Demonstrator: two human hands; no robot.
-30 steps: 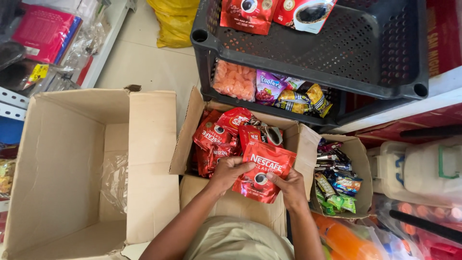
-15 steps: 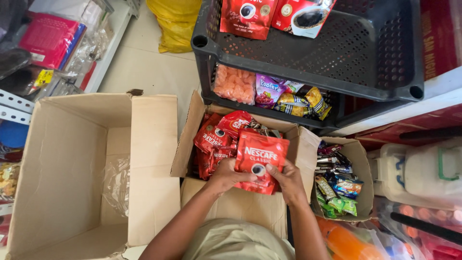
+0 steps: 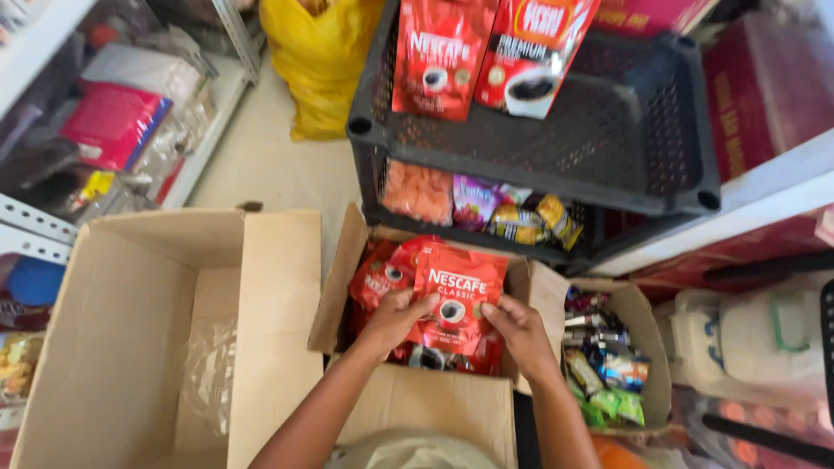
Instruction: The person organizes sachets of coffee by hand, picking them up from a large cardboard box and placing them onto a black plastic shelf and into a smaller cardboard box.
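Both my hands hold a red coffee pouch (image 3: 458,295) upright over an open cardboard box (image 3: 434,404) that contains more red pouches (image 3: 378,274). My left hand (image 3: 397,314) grips the pouch's lower left edge. My right hand (image 3: 517,328) grips its lower right edge. The pouch is lifted partly out of the box, its front facing me.
A large open cardboard box (image 3: 139,339) with clear plastic inside stands to the left. A smaller box of mixed sachets (image 3: 608,365) sits to the right. Ahead is a black plastic crate rack (image 3: 539,139) with two red pouches on top and snacks below. A yellow sack (image 3: 317,56) stands behind.
The red pouch has been raised and turned upright out of the box by both hands. The camera has shifted slightly.
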